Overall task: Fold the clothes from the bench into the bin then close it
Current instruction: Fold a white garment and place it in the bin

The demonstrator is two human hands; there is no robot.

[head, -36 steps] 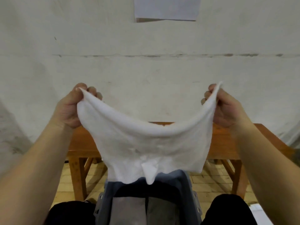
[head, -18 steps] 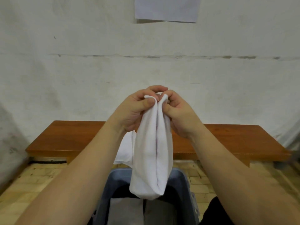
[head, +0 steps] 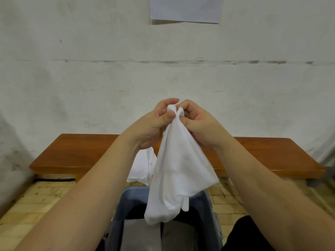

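**Pinching the cloth over the bin**

Holding the white cloth [head: 178,171] up, your left hand [head: 154,124] and right hand [head: 197,124] pinch its top corners together. It hangs doubled above the open grey bin [head: 206,201], near you. Another white garment [head: 143,167] lies on the wooden bench [head: 81,153] beyond.

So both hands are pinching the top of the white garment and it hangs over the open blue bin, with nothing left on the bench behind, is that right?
Not quite: the head view shows another white garment lying on the bench. The rest holds: the left hand and right hand pinch the top of the held garment over the open blue bin.
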